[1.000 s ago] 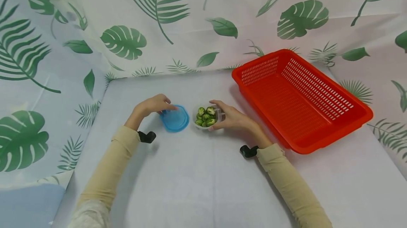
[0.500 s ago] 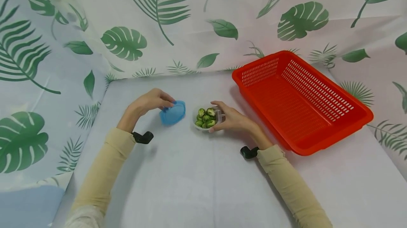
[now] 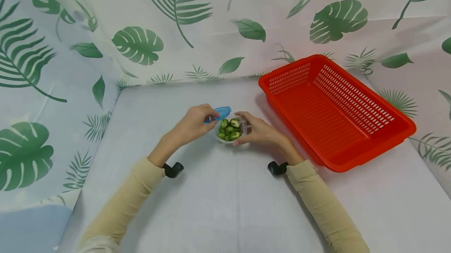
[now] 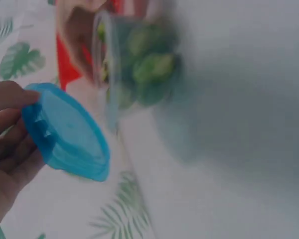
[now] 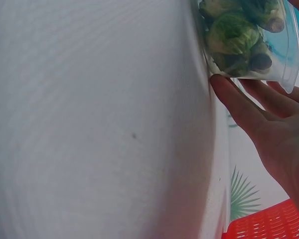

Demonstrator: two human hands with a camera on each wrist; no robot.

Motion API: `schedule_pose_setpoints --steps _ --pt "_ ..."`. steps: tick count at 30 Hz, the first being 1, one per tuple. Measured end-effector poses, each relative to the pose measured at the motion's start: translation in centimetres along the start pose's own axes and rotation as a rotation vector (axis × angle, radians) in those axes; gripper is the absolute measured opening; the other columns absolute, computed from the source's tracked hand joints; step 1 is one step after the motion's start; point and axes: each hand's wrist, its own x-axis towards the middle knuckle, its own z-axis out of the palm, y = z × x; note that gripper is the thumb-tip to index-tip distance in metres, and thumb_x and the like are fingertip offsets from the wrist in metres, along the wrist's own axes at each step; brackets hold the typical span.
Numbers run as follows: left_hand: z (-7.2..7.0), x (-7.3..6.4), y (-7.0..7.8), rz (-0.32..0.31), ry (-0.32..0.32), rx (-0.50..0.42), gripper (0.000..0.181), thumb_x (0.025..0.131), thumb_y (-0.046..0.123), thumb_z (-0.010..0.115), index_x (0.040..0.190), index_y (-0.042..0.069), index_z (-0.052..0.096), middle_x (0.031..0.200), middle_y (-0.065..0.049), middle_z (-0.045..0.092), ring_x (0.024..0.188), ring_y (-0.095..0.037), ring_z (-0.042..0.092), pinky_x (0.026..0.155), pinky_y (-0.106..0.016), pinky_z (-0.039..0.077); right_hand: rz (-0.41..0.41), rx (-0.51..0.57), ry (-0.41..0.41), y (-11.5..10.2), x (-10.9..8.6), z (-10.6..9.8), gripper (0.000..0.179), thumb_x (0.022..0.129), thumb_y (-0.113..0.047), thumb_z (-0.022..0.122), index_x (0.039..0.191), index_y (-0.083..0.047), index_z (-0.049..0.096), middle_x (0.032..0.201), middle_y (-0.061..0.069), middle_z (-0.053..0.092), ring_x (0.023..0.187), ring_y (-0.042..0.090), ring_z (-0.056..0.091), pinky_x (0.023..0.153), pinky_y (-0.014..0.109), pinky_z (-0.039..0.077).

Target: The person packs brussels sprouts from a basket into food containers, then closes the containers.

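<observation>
Between thumb and fingers, my left hand pinches a blue plastic lid, tilted above the far left rim of a small clear container. Green Brussels sprouts fill that container, which stands on the table with its top uncovered. Thumb and fingers of my right hand hold it from the right side. In the left wrist view the lid is apart from the container, which is blurred there. The right wrist view shows my right fingers against the container's clear wall.
A large red plastic basket with slotted sides stands at the right, beyond my right forearm. White cloth covers the table. Leaf-printed sheets hang along the back and sides.
My left hand has lifted the blue lid off the table and carried it right, over to the container. My right hand stays at the container.
</observation>
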Motion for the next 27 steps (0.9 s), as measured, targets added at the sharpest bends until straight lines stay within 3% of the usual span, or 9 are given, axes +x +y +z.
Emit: schedule_pose_setpoints --steps 6,9,15,27 --pt "3.2 -0.8 1.2 0.259 0.079 0.204 0.017 0.089 0.001 0.078 0.105 0.001 0.074 0.104 -0.01 0.069 0.099 -0.023 0.067 0.084 -0.031 0.057 -0.038 0.069 -0.026 0.3 0.0 0.0 0.101 0.078 -0.032 0.092 0.158 -0.012 0.033 0.154 0.011 0.048 0.139 0.036 0.045 0.112 0.055 0.042" --pt "4.6 -1.1 1.1 0.344 0.123 0.25 0.016 0.088 0.0 0.078 0.103 0.002 0.073 0.103 -0.009 0.068 0.097 -0.021 0.066 0.083 -0.028 0.057 -0.045 0.093 -0.029 0.2 -0.1 0.1 0.101 0.077 -0.031 0.093 0.157 -0.014 0.034 0.153 0.008 0.048 0.139 0.034 0.046 0.112 0.054 0.042" --pt "6.2 -1.7 0.6 0.363 0.107 0.249 0.012 0.091 0.0 0.075 0.103 0.003 0.074 0.102 -0.007 0.067 0.096 -0.021 0.064 0.084 -0.028 0.056 -0.05 0.126 -0.038 0.3 0.1 0.2 0.102 0.076 -0.03 0.094 0.157 -0.014 0.033 0.152 0.007 0.049 0.135 0.03 0.05 0.111 0.05 0.045" --pt "6.8 -2.2 0.4 0.356 0.104 0.191 0.013 0.093 0.002 0.075 0.105 0.003 0.074 0.104 -0.007 0.068 0.098 -0.018 0.066 0.087 -0.028 0.056 -0.038 0.132 -0.079 0.3 -0.3 -0.6 0.108 0.079 -0.03 0.091 0.164 -0.02 0.025 0.154 0.01 0.047 0.137 0.032 0.051 0.111 0.05 0.045"
